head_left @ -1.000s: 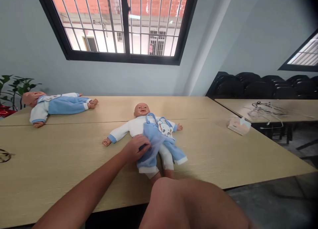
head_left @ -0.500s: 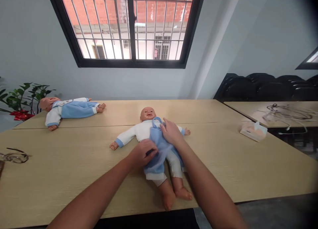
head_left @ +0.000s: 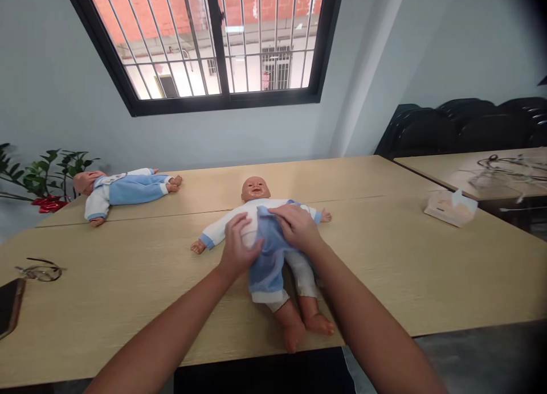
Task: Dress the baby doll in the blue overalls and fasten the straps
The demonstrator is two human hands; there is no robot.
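A baby doll (head_left: 255,188) lies on its back on the table, head toward the window, bare feet toward me. It wears a white top with blue cuffs and white leggings, and blue overalls (head_left: 267,269) lie loosely over its front. My right hand (head_left: 299,226) is closed on the upper edge of the overalls at the doll's chest; the fingertips are partly hidden in the cloth. My left hand (head_left: 240,247) rests on the side of the doll's chest, fingers on the white top and thumb apart, near the overalls' edge.
A second doll (head_left: 139,192) in blue and white lies at the far left, by a potted plant (head_left: 36,177). Glasses (head_left: 43,271) and a phone (head_left: 11,306) lie at left. A tissue box (head_left: 450,208) stands at right; cables (head_left: 508,169) cover another table.
My left hand has moved up from the overalls' middle to the doll's chest, its thumb now apart. My right hand stays at the upper edge, where the blue strap loop no longer shows.
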